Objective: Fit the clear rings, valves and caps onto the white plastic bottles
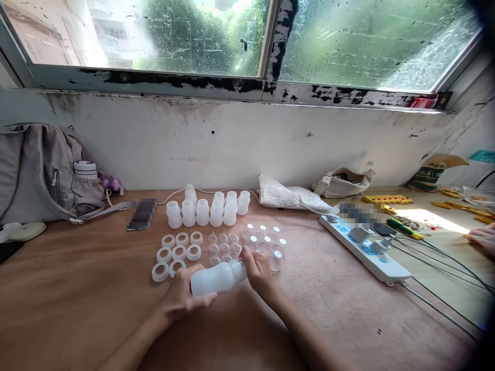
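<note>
My left hand is wrapped round the body of a frosted white baby bottle, which lies tilted nearly level, its mouth to the right. At that mouth my right hand is closed, thumb and fingers pinched; whether a small part sits between them is hidden. Just beyond the hands lie white screw rings on the left, clear nipples in the middle and clear round discs on the right, some with white dots. Behind these, several more frosted bottles stand upright in rows.
A white power strip with plugs and cables lies at right. Along the wall are a grey backpack, a phone, a white padded packet and a beige bag. Another person's hand shows at the far right edge.
</note>
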Available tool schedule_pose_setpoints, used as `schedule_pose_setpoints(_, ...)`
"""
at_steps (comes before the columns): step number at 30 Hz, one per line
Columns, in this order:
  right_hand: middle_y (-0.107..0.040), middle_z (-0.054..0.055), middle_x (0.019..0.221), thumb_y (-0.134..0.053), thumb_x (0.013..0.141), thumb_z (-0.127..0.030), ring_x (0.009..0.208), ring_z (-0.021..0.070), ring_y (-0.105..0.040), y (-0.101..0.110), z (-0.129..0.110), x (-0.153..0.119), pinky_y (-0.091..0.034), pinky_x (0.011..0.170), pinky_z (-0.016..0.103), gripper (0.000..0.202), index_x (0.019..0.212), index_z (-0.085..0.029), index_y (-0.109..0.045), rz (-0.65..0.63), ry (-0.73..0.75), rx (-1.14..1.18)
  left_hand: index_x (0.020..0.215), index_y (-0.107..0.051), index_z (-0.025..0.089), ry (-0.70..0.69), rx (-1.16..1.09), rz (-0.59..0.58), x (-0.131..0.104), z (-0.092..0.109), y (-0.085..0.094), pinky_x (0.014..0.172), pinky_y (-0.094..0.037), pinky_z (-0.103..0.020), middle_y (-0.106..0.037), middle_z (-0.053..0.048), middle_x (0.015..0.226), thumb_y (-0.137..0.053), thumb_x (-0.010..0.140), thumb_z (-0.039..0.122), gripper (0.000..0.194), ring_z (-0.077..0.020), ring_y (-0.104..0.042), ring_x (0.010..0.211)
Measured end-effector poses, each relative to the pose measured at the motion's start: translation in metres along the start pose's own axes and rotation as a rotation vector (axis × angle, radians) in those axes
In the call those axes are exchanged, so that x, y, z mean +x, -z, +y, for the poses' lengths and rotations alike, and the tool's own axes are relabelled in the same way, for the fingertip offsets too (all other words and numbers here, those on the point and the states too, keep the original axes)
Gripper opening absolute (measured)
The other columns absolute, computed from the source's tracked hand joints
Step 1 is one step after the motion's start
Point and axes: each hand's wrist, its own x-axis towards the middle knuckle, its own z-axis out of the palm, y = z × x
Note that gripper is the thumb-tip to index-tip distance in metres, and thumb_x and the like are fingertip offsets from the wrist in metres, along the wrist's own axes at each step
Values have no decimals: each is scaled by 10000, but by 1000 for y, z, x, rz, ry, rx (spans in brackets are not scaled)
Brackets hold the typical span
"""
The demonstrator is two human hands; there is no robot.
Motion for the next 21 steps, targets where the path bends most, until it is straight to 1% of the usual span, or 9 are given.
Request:
schedule_pose_setpoints(2, -327, -28, 393, -258, 886, -349, 369, 78, -310, 3, 0, 0, -245, 401, 227, 493, 430, -181, -342, 5, 32, -25, 657, -505, 145, 67, -200, -75, 4, 1, -1, 454, -289, -207, -485, 23, 560, -597, 593, 357, 240, -99, -419, 509)
schedule_pose_setpoints(5, -317, -30, 397, -253, 887, -315, 362, 76, -311, 7, 0, 0, -236, 403, 229, 474, 437, -185, -320, 41, 101, -67, 625, -500, 128, 75, -460, -169, 8, -1, -5, 444, -245, -207, -458, 19, 534, -551, 621, 379, 256, -85, -377, 489)
schedule_pose_setpoints(7, -325, -30, 406, -256, 887, -279, 362, 77, -323, 9, 0, 0, -241, 408, 230, 454, 452, -183, -344, 61, 162, -89, 612, -516, 120, 100, -545, -226, 9, -5, -7, 408, -187, -207, -454, 21, 496, -498, 661, 396, 280, -60, -317, 417)
schedule_pose_setpoints(10, -358, -16, 426, -252, 879, -226, 379, 90, -345, 12, -1, -1, -263, 434, 242, 423, 481, -181, -388, 87, 312, -124, 674, -567, 102, 184, -634, -344, 9, -11, -5, 386, -133, -218, -493, 14, 466, -395, 724, 398, 346, -31, -221, 319)
schedule_pose_setpoints(12, -387, -1, 441, -241, 869, -207, 396, 104, -352, 14, -2, -3, -276, 456, 257, 409, 498, -185, -410, 109, 415, -147, 714, -582, 92, 228, -688, -415, 8, -14, -2, 387, -140, -223, -524, -1, 476, -365, 736, 394, 372, -27, -225, 299)
schedule_pose_setpoints(14, -412, 13, 454, -229, 862, -212, 410, 119, -357, 16, -3, -5, -286, 472, 270, 403, 517, -189, -435, 115, 473, -176, 730, -584, 89, 271, -727, -455, 7, -16, 0, 383, -140, -225, -545, -16, 497, -346, 744, 400, 391, -30, -243, 298)
schedule_pose_setpoints(16, -428, 24, 463, -217, 860, -247, 422, 131, -363, 19, -2, -7, -298, 484, 280, 411, 533, -196, -460, 107, 472, -211, 749, -585, 90, 285, -750, -468, 6, -16, 1, 382, -135, -226, -553, -20, 511, -348, 742, 401, 392, -32, -250, 304)
schedule_pose_setpoints(21, -464, 45, 480, -221, 853, -372, 454, 148, -393, 22, -2, -8, -320, 515, 296, 452, 521, -209, -482, 84, 338, -222, 755, -588, 95, 237, -753, -491, 6, -14, -1, 388, -127, -228, -542, -9, 489, -390, 718, 396, 362, -33, -240, 311)
